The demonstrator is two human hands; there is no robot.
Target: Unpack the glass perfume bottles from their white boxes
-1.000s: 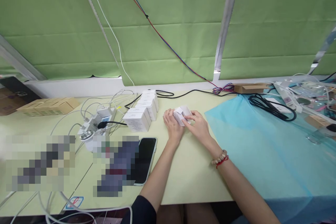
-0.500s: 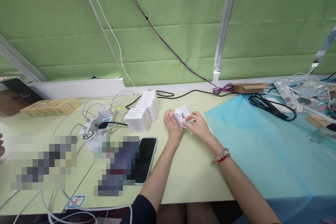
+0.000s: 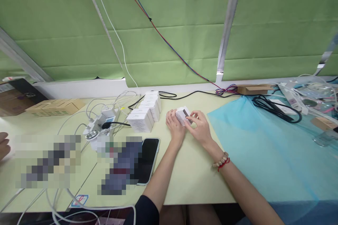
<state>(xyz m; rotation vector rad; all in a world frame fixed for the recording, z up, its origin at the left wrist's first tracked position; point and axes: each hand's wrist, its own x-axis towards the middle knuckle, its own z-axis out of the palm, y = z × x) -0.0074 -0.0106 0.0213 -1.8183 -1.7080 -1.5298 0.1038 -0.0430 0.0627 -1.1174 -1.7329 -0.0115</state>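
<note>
While both hands work at the table's middle, nearest the camera lies a black-screened smartphone [image 3: 148,160], flat on the pale yellow-green table [image 3: 190,179], just left of the person's left forearm. Blurred patches cover whatever sits left of the phone, so nothing can be told there.

Past the phone, the left hand [image 3: 174,126] and right hand [image 3: 199,128] close together around a small white cardboard box [image 3: 182,116], held just above the table. Left hand cups its near-left side; right-hand thumb & fingers pinch the right end, w/ a dark strip or opening showing under the fingertips.

Left of the small box stands a row of matching white boxes [image 3: 145,110], near but apart; beyond them a tangle of white cables & a charger block [image 3: 104,121].

Risk, as a guess: the pinch is at one end only, so the small box could twist or slip, or its flap could crease if pressed hard.

Hard to make out: the box's underside, whether the flap is open, any print. Another person's hand [image 3: 4,144] is cut off at the far left edge.
</note>
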